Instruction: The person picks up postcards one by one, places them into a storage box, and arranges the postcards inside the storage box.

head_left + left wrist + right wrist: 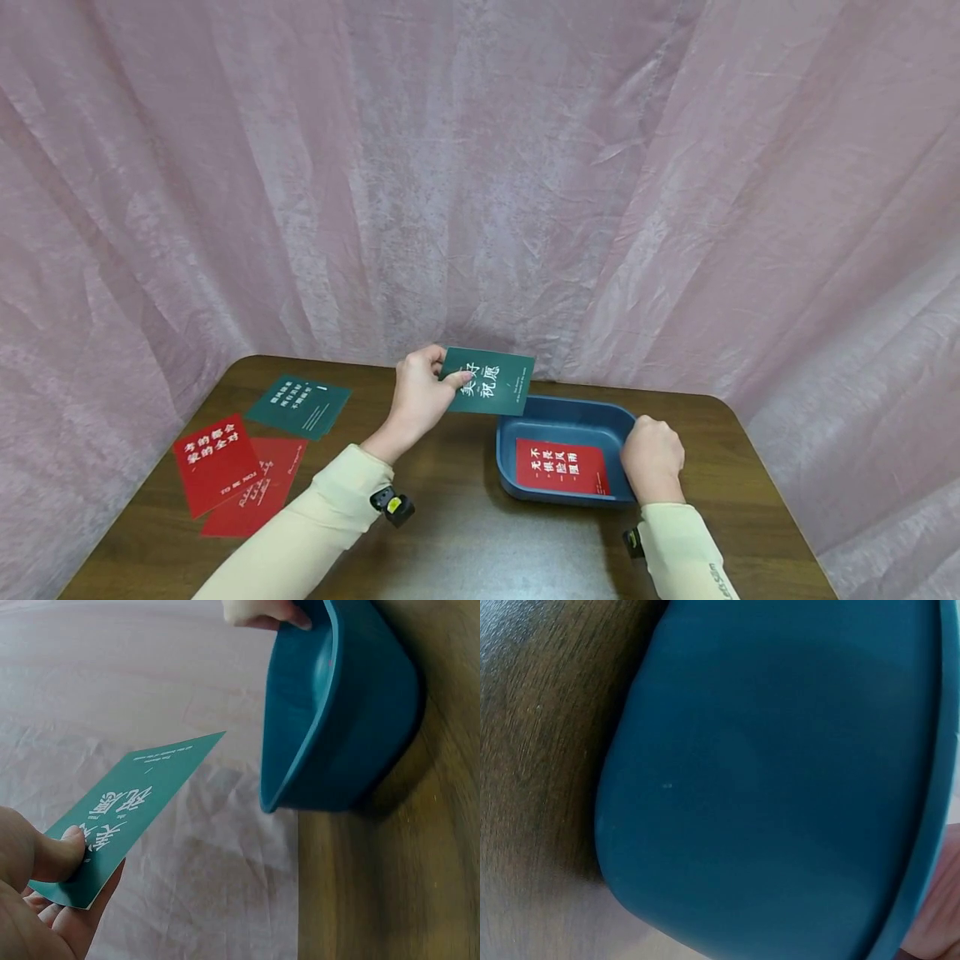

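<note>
My left hand (418, 392) pinches a green card (512, 385) with white lettering, thumb on the printed face and fingers behind it. The card is raised, its right end at the upper left rim of a blue rectangular bin (501, 450). Inside the bin a red card (561, 468) with white lettering lies flat on the bottom. My right hand (652, 457) grips the bin's right rim, fingers curled over it. In the right wrist view the bin's outer wall (765, 772) fills most of the picture, and only part of the hand shows past the rim.
On the left of the wooden table (450, 533) lie a green card (298, 406) and, nearer me, two overlapping red cards, a brighter one (216, 467) on top of another (277, 487). A pink curtain (480, 183) hangs behind the table's far edge.
</note>
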Motion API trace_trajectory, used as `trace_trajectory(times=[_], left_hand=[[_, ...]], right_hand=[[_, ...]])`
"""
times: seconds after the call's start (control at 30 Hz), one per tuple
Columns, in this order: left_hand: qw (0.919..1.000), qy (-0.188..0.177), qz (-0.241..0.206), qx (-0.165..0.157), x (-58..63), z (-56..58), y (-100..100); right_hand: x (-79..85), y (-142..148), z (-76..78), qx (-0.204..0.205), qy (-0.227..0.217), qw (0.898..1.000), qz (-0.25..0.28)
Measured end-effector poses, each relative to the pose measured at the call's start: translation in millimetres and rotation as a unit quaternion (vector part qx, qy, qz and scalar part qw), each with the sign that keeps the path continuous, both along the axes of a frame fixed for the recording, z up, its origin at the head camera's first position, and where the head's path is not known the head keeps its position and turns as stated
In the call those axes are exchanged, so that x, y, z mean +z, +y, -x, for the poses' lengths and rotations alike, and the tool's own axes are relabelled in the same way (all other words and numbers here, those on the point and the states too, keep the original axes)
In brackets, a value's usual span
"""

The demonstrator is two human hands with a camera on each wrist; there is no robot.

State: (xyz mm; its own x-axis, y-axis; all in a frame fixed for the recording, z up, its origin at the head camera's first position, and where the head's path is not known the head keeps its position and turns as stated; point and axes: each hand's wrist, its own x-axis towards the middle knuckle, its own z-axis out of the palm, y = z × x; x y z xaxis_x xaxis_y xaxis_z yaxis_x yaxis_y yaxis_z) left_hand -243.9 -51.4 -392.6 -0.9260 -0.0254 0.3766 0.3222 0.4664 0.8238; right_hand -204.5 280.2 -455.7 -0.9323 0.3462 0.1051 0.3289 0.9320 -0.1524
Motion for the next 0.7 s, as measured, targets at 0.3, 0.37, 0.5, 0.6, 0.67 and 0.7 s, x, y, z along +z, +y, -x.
trace_trajectory(times=[0.3,0.37,0.5,0.6,0.67,0.7], left_hand=[[0.9997,-0.006,-0.022,-0.007,-5.4,-0.3,17.7],[0.9996,-0.007,-0.027,-0.008,-6.7,-0.5,21.8],[0.9994,-0.007,-0.031,-0.011,-8.3,-1.8,30.4],[0.9995,-0.009,-0.027,-0.011,-8.4,-3.8,37.3],[0.9998,-0.007,-0.017,-0.005,-8.3,-5.3,41.8],[0.9999,-0.007,-0.01,-0.002,-8.2,-6.0,43.9]], right_hand=[[1.0,0.1,0.3,-0.002,-0.003,1.0,-0.004],[1.2,-0.2,0.4,-0.003,-0.006,1.0,-0.003],[1.3,-0.5,0.8,-0.004,-0.007,1.0,-0.004],[1.0,-0.5,1.0,-0.006,-0.008,1.0,-0.003],[0.7,-0.9,0.8,-0.006,-0.008,1.0,-0.003],[0.1,-0.6,1.0,-0.006,-0.008,1.0,-0.003]])
